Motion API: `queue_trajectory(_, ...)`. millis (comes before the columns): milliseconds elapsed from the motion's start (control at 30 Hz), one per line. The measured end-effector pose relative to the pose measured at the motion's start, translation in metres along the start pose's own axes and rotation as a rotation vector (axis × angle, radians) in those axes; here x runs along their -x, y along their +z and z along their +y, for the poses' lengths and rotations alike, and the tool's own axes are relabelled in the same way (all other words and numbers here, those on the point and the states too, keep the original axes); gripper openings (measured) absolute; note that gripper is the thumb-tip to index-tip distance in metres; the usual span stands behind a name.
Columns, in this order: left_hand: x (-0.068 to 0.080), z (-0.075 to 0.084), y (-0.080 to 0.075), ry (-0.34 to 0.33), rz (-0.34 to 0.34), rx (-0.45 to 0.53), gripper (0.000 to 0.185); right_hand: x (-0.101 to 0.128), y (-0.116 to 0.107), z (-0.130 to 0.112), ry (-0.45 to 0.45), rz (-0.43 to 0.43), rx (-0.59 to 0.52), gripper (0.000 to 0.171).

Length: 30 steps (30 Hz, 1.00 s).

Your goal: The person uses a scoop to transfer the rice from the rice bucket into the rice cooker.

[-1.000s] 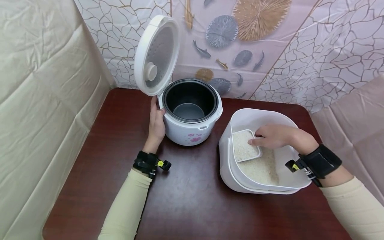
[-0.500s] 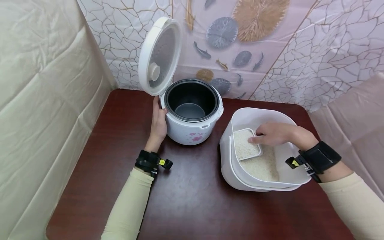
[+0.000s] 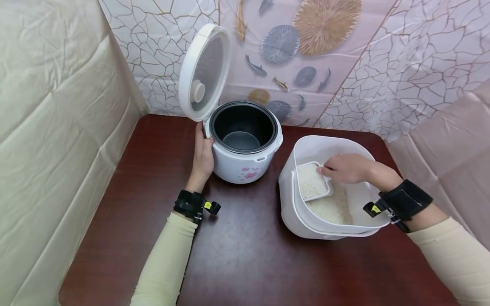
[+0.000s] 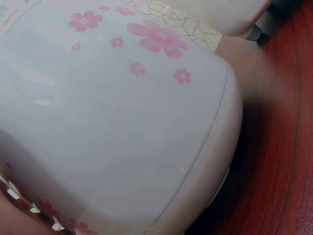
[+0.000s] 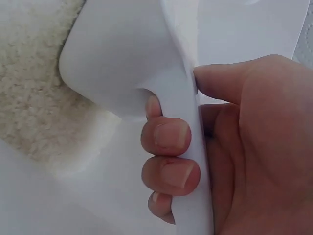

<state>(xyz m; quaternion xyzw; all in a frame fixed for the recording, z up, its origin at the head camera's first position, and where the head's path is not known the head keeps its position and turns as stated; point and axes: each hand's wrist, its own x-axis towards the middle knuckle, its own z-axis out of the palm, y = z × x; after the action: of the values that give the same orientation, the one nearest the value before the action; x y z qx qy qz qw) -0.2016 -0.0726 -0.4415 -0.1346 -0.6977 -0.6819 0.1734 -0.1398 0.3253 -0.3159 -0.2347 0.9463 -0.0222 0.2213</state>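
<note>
The right hand (image 3: 346,168) has its grip curled round the handle of a white scoop (image 3: 311,181) heaped with rice (image 3: 332,208) inside a white bin (image 3: 302,216) — the left hand (image 3: 202,158) lies with fingers spread flat against the open rice cooker (image 3: 245,146) on the dark red surface (image 3: 237,250).

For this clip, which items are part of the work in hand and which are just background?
In use:
- rice cooker, lid open, left hand resting on its side
- scoop full of rice, gripped by right hand
- rice bin holding loose rice

Background:
- table
- patterned backdrop
- cream sheet
</note>
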Motion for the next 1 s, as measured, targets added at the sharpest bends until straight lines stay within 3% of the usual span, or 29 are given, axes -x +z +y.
queue_trajectory(367, 0.0, 0.001, 0.0, -0.014, 0.009, -0.014, 0.075, 0.009, 0.003, 0.004, 0.02, 0.073, 0.058, 0.037)
queue_trajectory(1000, 0.0, -0.001, 0.0, -0.019, -0.001, 0.016, 0.074, 0.018, -0.011, 0.005, -0.015, 0.058, 0.003, 0.032)
